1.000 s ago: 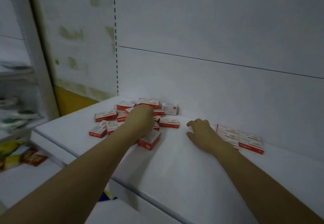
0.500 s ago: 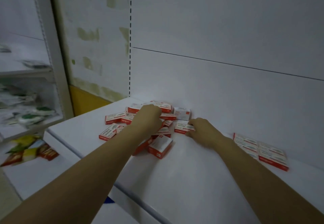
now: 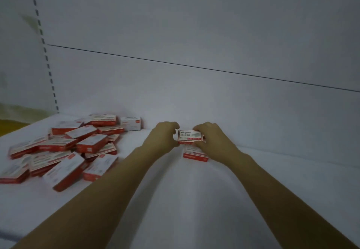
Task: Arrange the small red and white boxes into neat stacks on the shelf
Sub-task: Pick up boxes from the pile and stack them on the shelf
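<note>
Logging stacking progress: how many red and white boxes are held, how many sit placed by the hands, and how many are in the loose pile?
held box, between left hand and right hand: 1
placed box, on the shelf just nearer the camera: 1
loose pile: at least 14, overlaps hide some
Total: at least 16

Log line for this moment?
stacking | left hand and right hand grip held box | second box nearer | loose pile on shelf, left
</note>
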